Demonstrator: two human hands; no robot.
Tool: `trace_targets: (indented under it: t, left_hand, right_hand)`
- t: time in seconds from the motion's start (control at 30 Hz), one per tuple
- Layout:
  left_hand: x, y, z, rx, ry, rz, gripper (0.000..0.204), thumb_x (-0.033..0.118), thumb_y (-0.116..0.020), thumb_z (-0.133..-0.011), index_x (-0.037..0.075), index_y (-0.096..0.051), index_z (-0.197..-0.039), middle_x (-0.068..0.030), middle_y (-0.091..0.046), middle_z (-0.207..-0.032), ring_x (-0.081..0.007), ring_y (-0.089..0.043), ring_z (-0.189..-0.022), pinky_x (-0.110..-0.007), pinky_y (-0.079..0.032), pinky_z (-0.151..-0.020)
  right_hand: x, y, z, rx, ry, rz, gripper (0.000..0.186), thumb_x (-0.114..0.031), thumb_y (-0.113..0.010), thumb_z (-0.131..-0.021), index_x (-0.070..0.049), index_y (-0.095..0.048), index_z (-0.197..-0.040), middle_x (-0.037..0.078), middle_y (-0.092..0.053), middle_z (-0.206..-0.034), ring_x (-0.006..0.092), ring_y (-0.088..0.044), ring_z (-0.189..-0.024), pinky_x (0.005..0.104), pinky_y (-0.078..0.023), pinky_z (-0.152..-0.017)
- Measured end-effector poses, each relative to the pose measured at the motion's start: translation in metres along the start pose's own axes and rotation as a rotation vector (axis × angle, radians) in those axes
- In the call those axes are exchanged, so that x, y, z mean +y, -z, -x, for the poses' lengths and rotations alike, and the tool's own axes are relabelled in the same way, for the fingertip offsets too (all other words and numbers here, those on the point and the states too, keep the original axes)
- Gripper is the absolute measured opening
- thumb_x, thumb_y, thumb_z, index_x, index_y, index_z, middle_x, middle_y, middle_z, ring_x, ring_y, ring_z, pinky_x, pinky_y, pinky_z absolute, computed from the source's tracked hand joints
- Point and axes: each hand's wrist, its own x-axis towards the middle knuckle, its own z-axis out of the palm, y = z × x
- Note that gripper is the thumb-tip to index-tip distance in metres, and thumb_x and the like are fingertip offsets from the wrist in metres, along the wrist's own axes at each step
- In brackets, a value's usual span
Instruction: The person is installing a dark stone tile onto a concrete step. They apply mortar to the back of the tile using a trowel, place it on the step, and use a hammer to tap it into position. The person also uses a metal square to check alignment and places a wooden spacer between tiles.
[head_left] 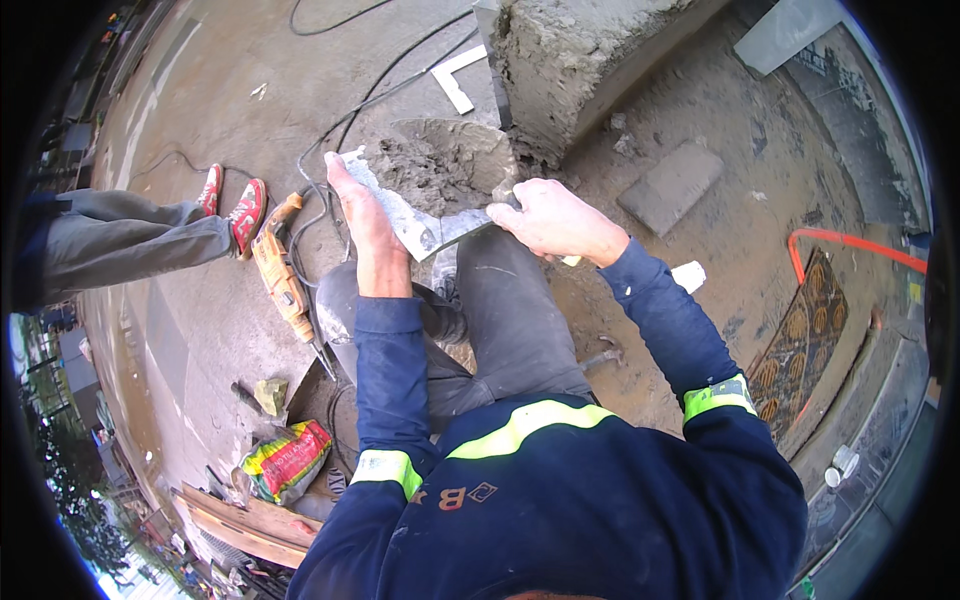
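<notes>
— So, what carries what, where we are sitting?

— We have a pale grey slab (pixel 455 227) over our knees, and a heap of wet mortar (pixel 415 175) lies toward its far edge. Near the surface's lower left, a red and yellow sack (pixel 288 458) slumps; we cannot see its contents. Over by the right edge lies a small white cup (pixel 845 461), its inside too small to make out.

— And our hands?

— Our left hand (pixel 368 218) lies straight along the slab's left edge; we cannot tell whether any part curls underneath. Our right hand (pixel 560 220), at the slab's right corner, is folded around a handled tool (pixel 506 190), apparently a trowel, its neck smeared with mortar.

— What are we working over?

— A grey-brown floor (pixel 200 350), damp and muddy on our right. A rough concrete block (pixel 590 65) fills part of its far edge, just beyond the mortar.

— Anything in the way?

— Left of our knees, an orange drill (pixel 280 270) lies near black cables (pixel 385 95). Beside it we see a co-worker's red shoes (pixel 247 215). A white L-shaped piece (pixel 457 80) sits near the block's left corner, a flat grey brick (pixel 672 187) to the block's right, and an orange pipe (pixel 865 248) by the floor's right edge.
</notes>
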Motion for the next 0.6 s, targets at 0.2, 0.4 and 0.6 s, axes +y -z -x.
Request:
trace_targets:
  t: [0.2,0.4,0.6]
  left_hand:
    - [-0.003,0.001,-0.002,-0.059,0.000,0.031,0.083,0.066,-0.045,-0.114,0.002,-0.041,-0.167,-0.0122,-0.048,-0.166,-0.0243,-0.049,-0.149,-0.038,-0.035,-0.127]
    - [-0.010,0.004,-0.014,-0.013,-0.047,-0.004,0.083,0.067,-0.041,-0.115,0.003,-0.039,-0.168,-0.0122,-0.047,-0.167,-0.0237,-0.046,-0.152,-0.039,-0.033,-0.129]
    - [0.001,-0.010,0.002,-0.098,-0.050,0.066,0.078,0.064,-0.036,-0.117,0.002,-0.044,-0.163,-0.0115,-0.056,-0.159,-0.0247,-0.056,-0.144,-0.038,-0.040,-0.125]
  right_hand:
    - [0.005,0.005,0.009,0.179,0.495,0.224,0.053,-0.041,-0.074,-0.098,0.011,-0.066,-0.091,0.023,-0.063,-0.066,0.0339,-0.071,-0.065,0.0453,-0.056,-0.067]
    - [-0.009,0.033,0.022,-0.104,-0.024,-0.039,0.036,-0.030,-0.076,-0.095,0.005,-0.068,-0.095,0.012,-0.062,-0.068,0.0222,-0.064,-0.055,0.0399,-0.053,-0.058]
    - [-0.007,0.044,0.028,-0.147,0.022,0.000,0.033,-0.029,-0.075,-0.094,0.004,-0.069,-0.097,0.008,-0.060,-0.067,0.0176,-0.062,-0.054,0.0372,-0.052,-0.056]
